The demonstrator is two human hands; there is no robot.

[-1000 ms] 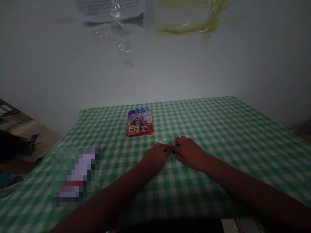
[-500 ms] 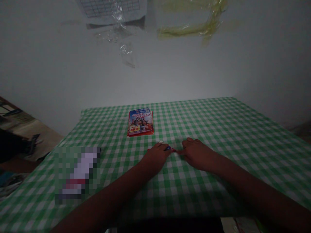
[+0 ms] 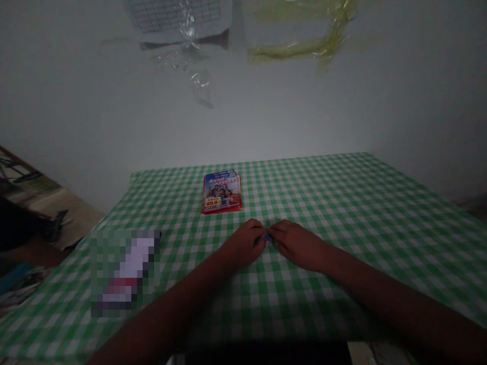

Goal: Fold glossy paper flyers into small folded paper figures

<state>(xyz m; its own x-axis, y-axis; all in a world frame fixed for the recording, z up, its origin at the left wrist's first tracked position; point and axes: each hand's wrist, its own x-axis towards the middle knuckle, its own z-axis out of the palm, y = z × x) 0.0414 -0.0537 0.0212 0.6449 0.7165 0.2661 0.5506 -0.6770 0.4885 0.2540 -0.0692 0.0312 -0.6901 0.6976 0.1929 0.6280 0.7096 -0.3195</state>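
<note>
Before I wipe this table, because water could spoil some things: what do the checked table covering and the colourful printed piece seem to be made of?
The green-and-white gingham tablecloth could be woven cotton or printed vinyl; its flat, matt look in this dim light leaves that open. The printed leaflet looks like smooth coated paper, with full-colour print and a faint sheen, though the gloss is hard to judge.

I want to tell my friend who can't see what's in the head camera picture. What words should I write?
Two bare hands, the left hand and the right hand, meet on a green-and-white checked tablecloth, their fingers around a tiny blue-and-red thing. A colourful leaflet showing people lies farther along the table, and a pixelated patch hides something nearer.
</note>
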